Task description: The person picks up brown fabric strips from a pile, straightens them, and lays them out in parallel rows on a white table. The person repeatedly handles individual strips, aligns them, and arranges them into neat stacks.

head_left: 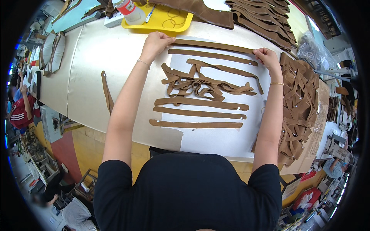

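Observation:
Between my two hands a brown strip [216, 46] stretches straight across the far part of the white sheet [208, 140]. My left hand [157, 45] pinches its left end, and my right hand [266, 59] pinches the right end. Just nearer lies a second flat strip [212, 55]. A tangle of brown strips [196, 84] sits mid-sheet, with a loose strip [223, 70] at its far side. Below it, three strips lie roughly parallel, the nearest being a flat strip [196, 124]. Small white tags show on several ends.
A large heap of brown strips [298, 104] lies on cardboard at the right. Beyond my left hand stand a yellow tray [187, 24] and a red-and-white bottle [133, 13]. Brown layered pieces [262, 21] fill the far right. One single strip [106, 90] lies left. People work farther off.

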The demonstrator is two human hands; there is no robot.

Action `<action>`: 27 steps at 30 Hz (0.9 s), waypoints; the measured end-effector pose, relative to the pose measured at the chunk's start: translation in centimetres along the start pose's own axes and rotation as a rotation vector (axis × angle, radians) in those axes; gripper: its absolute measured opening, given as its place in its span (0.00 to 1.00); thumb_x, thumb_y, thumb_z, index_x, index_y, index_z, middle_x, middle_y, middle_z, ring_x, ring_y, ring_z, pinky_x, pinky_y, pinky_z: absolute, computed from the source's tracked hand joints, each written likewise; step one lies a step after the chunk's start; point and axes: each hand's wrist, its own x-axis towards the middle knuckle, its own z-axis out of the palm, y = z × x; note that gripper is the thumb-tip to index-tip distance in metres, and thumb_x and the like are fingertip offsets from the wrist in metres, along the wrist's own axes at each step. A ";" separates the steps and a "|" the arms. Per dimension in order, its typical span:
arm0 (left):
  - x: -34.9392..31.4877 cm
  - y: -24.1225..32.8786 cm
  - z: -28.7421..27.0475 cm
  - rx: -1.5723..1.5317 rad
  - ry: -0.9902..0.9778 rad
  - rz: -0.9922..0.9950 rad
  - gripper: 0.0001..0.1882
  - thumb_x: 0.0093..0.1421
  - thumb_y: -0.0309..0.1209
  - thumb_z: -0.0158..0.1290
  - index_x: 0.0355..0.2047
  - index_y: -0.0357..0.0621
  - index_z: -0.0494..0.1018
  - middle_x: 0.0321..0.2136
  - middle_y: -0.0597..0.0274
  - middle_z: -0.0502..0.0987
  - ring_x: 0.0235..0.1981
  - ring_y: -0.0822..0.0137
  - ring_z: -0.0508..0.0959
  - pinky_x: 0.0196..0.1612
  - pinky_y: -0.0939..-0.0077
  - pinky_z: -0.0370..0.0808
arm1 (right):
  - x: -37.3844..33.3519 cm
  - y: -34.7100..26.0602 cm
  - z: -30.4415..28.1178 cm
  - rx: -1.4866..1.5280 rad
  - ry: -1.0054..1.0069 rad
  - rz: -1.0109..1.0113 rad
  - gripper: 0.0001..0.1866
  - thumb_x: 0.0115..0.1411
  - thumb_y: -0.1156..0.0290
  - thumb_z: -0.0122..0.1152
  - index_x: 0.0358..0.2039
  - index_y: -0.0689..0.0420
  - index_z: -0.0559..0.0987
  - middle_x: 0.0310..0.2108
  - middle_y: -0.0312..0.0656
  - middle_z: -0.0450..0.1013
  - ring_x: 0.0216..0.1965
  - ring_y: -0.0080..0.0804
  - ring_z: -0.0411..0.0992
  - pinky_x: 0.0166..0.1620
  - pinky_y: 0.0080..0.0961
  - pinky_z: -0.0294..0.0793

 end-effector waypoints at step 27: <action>-5.1 2.0 5.8 0.431 -0.193 0.746 0.10 0.52 0.25 0.57 0.35 0.42 0.72 0.37 0.56 0.70 0.44 0.55 0.70 0.49 0.64 0.70 | -9.4 -6.0 12.9 -0.476 0.088 -0.728 0.05 0.54 0.71 0.61 0.32 0.53 0.75 0.33 0.38 0.72 0.40 0.38 0.70 0.45 0.38 0.65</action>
